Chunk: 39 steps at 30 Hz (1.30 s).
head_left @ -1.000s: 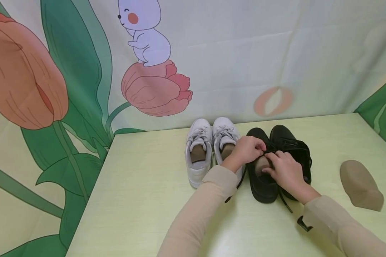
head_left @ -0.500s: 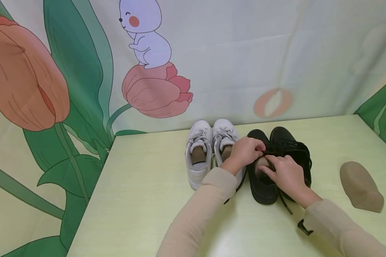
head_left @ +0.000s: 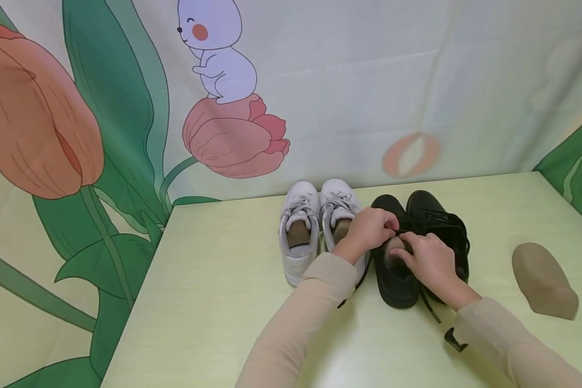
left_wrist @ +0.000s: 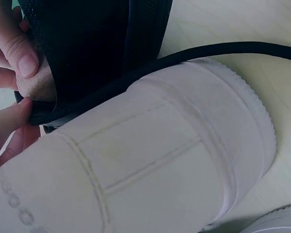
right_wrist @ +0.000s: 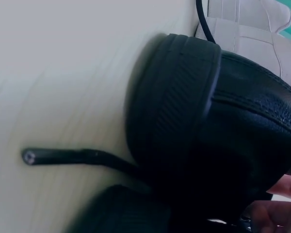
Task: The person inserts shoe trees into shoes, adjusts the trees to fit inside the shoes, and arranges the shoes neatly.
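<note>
A pair of black lace-up shoes stands side by side right of centre in the head view. My left hand pinches the black shoelace at the throat of the left black shoe. Beside it, the bent fingers of my right hand hold the lace at the same spot, their tips partly hidden. The right thumb reaches over the shoe's opening, above a tan insole. One lace end trails toward the white shoes; another lace end lies on the table behind the heel.
White sneakers stand left of the black pair, under my left forearm. The right black shoe sits close beside the worked shoe. A loose tan insole lies on the table at the right. A printed cloth hangs behind.
Over the last second, my right thumb has shifted slightly left over the shoe's opening and the right fingers have dipped slightly. The left hand stays at the lace; the shoes remain in place.
</note>
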Tool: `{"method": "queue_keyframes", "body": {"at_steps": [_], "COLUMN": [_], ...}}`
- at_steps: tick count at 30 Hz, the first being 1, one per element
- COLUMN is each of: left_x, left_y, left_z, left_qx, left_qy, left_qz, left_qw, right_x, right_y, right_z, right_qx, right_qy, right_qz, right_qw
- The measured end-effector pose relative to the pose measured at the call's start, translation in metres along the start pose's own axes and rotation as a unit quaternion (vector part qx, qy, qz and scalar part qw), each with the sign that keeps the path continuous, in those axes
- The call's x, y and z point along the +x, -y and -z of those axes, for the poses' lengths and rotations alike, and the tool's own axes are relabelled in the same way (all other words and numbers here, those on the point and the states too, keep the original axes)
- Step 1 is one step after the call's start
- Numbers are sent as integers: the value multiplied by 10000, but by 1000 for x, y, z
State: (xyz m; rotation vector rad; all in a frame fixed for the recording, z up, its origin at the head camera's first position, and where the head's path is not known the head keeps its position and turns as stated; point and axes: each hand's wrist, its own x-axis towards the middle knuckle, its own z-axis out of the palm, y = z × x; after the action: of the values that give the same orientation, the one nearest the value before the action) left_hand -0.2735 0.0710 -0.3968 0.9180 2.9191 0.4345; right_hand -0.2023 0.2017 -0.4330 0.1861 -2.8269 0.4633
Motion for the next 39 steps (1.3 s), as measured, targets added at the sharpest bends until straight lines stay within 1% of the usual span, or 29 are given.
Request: {"method": "queue_keyframes", "body": {"at_steps": [3, 9, 13, 22, 25, 30, 33, 39], "left_x": [0, 0, 0, 0, 0, 0, 1, 1], "left_y": [0, 1, 1, 1, 2, 3, 4, 4], "left_z": [0, 0, 0, 0, -1, -3, -3, -3], "left_qx": [-40, -130, -209, -278, -306, -358, -345, -249], "left_qy": [9, -3, -43, -39, -57, -79, -96, -66], "left_qz": [18, 63, 152, 261, 295, 270, 227, 201], "left_qw": [10000, 9999, 9997, 9993, 9991, 9990, 9991, 9995], "right_x": [1, 3, 3, 5, 6, 7, 8, 12], "right_y": [0, -1, -2, -4, -4, -4, -4, -4], "right_z": [0, -2, -4, -8, -10, -13, -15, -16], "right_qx": [31, 86, 157, 151, 158, 229, 311, 445], "right_qy": [38, -34, -78, -513, -621, -845, -906, -831], "right_qz": [-34, -51, -109, 29, 0, -101, -138, -240], "right_qw": [10000, 9999, 9998, 9986, 9979, 9961, 9953, 9953]}}
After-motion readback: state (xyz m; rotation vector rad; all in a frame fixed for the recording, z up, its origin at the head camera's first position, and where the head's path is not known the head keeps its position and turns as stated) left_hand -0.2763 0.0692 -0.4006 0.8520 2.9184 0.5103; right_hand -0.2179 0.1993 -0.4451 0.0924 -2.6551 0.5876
